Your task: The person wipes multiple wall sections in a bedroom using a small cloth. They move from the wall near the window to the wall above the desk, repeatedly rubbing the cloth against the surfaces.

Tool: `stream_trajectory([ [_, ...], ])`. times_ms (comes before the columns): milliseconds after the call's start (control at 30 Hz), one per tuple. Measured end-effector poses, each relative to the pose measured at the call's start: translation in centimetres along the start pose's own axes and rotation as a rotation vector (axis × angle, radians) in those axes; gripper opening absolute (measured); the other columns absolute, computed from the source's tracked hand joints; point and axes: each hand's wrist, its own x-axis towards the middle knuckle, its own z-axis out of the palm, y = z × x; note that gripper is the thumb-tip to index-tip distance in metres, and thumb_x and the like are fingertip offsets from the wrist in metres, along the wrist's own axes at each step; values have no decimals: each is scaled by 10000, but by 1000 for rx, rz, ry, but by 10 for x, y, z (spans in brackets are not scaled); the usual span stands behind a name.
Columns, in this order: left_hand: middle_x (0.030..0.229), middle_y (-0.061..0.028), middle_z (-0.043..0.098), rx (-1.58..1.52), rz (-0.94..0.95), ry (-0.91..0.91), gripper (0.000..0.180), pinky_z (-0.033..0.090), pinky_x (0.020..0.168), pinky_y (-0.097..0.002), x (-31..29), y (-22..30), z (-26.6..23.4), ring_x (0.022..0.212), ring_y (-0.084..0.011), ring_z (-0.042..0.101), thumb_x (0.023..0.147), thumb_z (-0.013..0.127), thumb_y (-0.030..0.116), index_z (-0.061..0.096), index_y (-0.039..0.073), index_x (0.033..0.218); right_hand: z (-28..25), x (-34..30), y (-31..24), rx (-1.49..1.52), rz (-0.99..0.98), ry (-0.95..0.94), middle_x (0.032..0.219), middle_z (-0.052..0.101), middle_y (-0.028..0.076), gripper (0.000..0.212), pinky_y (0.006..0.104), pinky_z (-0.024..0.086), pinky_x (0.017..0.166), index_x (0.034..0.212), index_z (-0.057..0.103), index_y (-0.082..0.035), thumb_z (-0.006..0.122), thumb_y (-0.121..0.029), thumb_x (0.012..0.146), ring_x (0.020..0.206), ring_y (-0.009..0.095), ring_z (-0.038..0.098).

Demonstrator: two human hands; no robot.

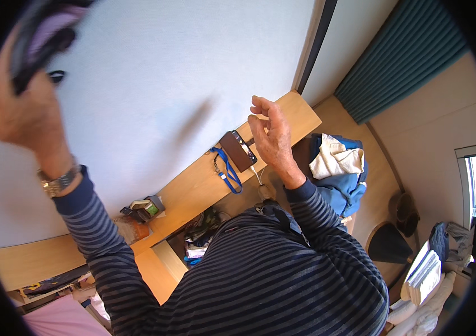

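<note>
Raised to the upper left, my left hand [28, 117] grips a black item with a lilac inner part [53, 28]. It is smeared by motion and partly cut off by the rim, so its kind cannot be told. My right hand [274, 137] is held up before the shelf, fingers bent and the thumb apart from them, holding nothing. Below and left of it, on the wooden shelf [184, 190], lie a brown wallet-like case [237, 151] with a phone at its edge and a blue lanyard [228, 175]. A white cable runs down from there.
A small dark box of items [145, 208] stands on the shelf at left. A pale wall [182, 61] rises behind. Folded clothes [336, 162] are piled at right, near a teal curtain [400, 61]. A stack of papers [424, 274] sits at lower right.
</note>
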Motion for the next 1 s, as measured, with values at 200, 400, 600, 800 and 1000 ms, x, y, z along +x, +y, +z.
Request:
stream_trajectory([
  [200, 1477, -48, 654, -447, 20, -123, 546, 450, 1135, -404, -48, 188, -10, 1359, -269, 550, 944, 809, 95, 769, 352, 1424, -22, -13, 5, -43, 55, 16, 1341, 677, 144, 419, 368, 611, 911, 1447, 638, -43, 705, -4, 1035, 1214, 250, 696],
  [400, 1532, -36, 637, -717, 125, -316, 450, 460, 1119, -430, -107, 264, -23, 1440, -285, 518, 962, 786, 160, 774, 316, 1383, -43, -36, 13, -96, 111, 80, 1338, 701, 130, 415, 356, 611, 928, 1444, 642, -34, 698, 9, 1036, 1230, 234, 707],
  [600, 1543, -63, 632, -849, 153, -436, 312, 460, 1111, -470, -156, 252, -44, 1468, -289, 531, 976, 762, 139, 779, 213, 1278, -25, -61, 8, -104, 114, 135, 1302, 700, 136, 404, 360, 608, 907, 1428, 655, -33, 708, -9, 1028, 1173, 244, 713],
  [800, 1515, -84, 655, -840, 106, -471, 320, 474, 1112, -485, -229, 174, -88, 1462, -306, 550, 947, 750, 116, 797, 188, 1255, 49, -99, -19, -95, 141, 44, 1253, 690, 161, 391, 366, 602, 881, 1403, 657, -20, 707, -10, 1015, 1107, 268, 712],
  [1000, 1500, -91, 669, -702, -13, -466, 321, 475, 1144, -497, -298, 66, -140, 1441, -321, 578, 940, 765, 103, 819, 195, 1242, 149, -151, -44, -31, -25, -153, 1245, 677, 168, 385, 353, 622, 781, 1398, 646, -34, 726, -6, 1023, 1064, 277, 715],
])
